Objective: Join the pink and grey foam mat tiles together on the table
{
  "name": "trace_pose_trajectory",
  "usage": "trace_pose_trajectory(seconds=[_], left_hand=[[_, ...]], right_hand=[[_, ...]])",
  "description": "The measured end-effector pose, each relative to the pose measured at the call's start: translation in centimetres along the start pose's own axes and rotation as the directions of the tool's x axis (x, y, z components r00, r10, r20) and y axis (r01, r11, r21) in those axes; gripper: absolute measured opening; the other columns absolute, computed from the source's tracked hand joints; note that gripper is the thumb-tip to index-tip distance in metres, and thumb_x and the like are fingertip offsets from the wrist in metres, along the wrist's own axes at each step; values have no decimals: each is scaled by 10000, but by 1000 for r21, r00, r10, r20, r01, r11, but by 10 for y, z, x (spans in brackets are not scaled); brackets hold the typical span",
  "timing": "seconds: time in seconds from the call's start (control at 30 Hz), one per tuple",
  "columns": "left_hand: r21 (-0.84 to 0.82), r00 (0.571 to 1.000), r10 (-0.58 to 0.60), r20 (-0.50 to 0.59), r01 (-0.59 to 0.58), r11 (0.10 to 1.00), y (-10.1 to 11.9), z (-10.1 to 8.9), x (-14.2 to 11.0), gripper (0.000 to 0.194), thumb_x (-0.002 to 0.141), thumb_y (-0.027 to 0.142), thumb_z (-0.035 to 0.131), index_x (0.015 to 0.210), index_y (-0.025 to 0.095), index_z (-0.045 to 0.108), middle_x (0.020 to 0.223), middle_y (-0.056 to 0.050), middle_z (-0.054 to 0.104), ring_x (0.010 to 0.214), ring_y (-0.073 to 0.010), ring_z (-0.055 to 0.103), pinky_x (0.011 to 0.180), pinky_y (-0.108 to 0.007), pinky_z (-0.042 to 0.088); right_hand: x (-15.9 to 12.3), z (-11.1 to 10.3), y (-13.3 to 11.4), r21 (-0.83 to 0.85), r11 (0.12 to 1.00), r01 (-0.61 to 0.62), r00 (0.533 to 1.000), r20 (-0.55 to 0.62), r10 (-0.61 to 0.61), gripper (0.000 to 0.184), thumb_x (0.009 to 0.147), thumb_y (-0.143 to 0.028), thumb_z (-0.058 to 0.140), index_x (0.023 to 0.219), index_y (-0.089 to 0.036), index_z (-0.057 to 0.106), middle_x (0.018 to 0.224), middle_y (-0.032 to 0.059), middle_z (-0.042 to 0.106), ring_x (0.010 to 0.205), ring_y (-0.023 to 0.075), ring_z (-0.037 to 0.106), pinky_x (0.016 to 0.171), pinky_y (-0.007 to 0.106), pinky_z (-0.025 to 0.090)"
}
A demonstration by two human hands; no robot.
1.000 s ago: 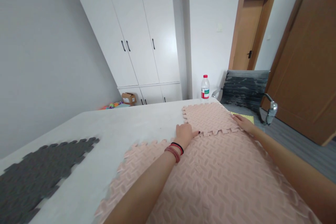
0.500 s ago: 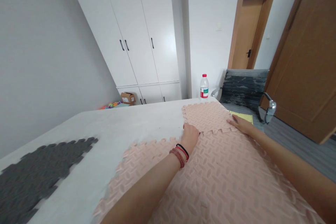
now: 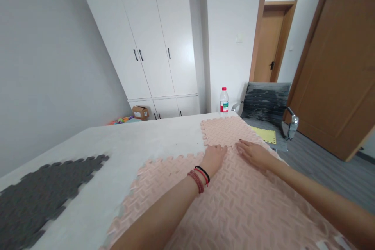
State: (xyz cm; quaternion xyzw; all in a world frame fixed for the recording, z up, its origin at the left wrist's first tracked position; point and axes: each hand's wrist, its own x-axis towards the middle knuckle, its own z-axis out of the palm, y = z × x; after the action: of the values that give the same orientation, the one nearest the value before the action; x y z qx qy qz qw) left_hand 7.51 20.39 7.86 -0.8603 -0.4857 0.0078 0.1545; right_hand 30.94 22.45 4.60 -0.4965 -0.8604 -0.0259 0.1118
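Observation:
Two pink foam mat tiles with a raised tread pattern lie on the white table, edge to edge along a toothed seam. The smaller-looking far foam mat tile (image 3: 221, 129) reaches toward the table's back right corner; the near foam mat tile (image 3: 234, 207) fills the foreground. My left hand (image 3: 215, 158), with bracelets at its wrist, is closed at the left part of the seam, fingers bent against the tile edge. Just right of it, my right hand (image 3: 254, 154) lies flat across the seam, fingers stretched out. The tile edge under my left fingers is hidden.
A dark grey foam mat (image 3: 43, 195) lies on the table's left side. At the back edge stands a red-capped plastic bottle (image 3: 224, 101). Past the right edge is a chair (image 3: 265, 101) with a yellow sheet (image 3: 265, 134) on its seat. A white wardrobe (image 3: 146, 47) stands behind.
My right hand has moved left from the far tile's right edge to the seam beside my left hand. My left hand stays at the seam. The view has tilted up slightly.

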Motion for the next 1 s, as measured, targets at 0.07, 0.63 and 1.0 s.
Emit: trace_pose_trajectory(seconds=[0.07, 0.63, 1.0], left_hand=[[-22, 1000, 22, 21, -21, 1000, 7, 0, -1, 333, 901, 297, 478, 1214, 183, 481, 1043, -45, 599, 894, -161, 592, 779, -364, 512], [-41, 984, -50, 169, 57, 997, 37, -22, 15, 252, 864, 335, 553, 1018, 139, 589, 998, -48, 629, 896, -155, 609, 776, -358, 532], [-76, 987, -3, 161, 16, 997, 20, -23, 12, 270, 862, 342, 554, 1039, 141, 585, 1048, -60, 619, 948, -170, 597, 825, -386, 517]], right_hand=[[-8, 0, -16, -18, 999, 30, 1000, 1, -30, 557, 941, -487, 224, 1370, -198, 430, 1357, 149, 470, 1249, 262, 437, 1034, 414, 343], [-4, -1, -43, -127, 989, -80, 994, 68, 90, 875, 794, -762, 302, 1377, -118, 404, 1294, 254, 485, 1192, 353, 466, 974, 462, 357], [-41, 3, 38, -25, 960, -280, 953, 110, 281, 745, 853, -713, 177, 1425, -259, 324, 1483, 111, 304, 1362, 289, 263, 1069, 630, 138]])
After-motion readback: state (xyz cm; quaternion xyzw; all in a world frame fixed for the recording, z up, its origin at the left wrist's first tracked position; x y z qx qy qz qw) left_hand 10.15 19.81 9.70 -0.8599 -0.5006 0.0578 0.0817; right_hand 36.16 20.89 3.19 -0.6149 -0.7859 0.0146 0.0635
